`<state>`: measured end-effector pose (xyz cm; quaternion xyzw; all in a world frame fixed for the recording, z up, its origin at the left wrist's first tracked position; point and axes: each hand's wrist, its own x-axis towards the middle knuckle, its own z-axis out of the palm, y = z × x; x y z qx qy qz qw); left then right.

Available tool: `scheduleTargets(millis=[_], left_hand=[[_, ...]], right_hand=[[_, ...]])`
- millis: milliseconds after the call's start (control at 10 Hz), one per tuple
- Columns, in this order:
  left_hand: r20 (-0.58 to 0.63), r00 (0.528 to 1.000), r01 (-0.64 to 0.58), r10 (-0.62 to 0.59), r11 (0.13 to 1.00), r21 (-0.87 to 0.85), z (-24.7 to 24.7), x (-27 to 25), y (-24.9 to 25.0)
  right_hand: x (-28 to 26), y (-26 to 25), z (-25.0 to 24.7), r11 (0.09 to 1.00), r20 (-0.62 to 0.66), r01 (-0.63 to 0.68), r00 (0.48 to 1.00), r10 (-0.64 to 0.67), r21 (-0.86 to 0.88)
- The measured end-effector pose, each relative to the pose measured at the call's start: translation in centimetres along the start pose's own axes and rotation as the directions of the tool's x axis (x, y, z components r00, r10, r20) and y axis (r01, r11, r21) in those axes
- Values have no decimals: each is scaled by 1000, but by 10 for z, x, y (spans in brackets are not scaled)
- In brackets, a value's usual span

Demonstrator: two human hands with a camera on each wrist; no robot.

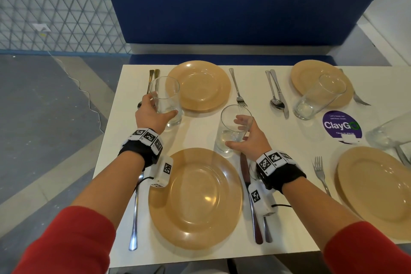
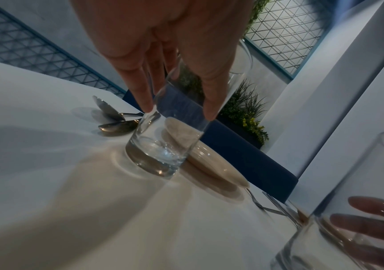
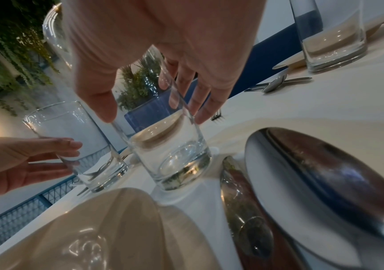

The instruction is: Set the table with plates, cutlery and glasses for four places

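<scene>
Four tan plates lie on the white table: far left, near left, far right, near right. My left hand grips a clear glass that stands beside the far left plate. My right hand wraps thumb and fingers round a second glass, which stands just beyond the near left plate. Two more glasses stand at the far right plate and at the right edge.
Cutlery lies beside each plate: a fork, a spoon with a knife, a fork, a fork and a knife. A purple round sticker is on the table. A blue bench backs the far edge.
</scene>
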<state>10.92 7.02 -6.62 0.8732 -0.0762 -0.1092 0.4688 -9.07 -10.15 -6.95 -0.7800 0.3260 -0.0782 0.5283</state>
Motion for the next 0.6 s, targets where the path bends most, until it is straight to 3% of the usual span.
scheduleTargets(millis=[400,600], left_hand=[[26,999,27,-27,1000,3,-2,-5,0],[-93,994,41,-48,996,-80,-5,-23,5]], right_hand=[[-2,-4,0,1000,11,-11,1000,11,4],[-3,-5,-6,999,45,5,999,-3,-44]])
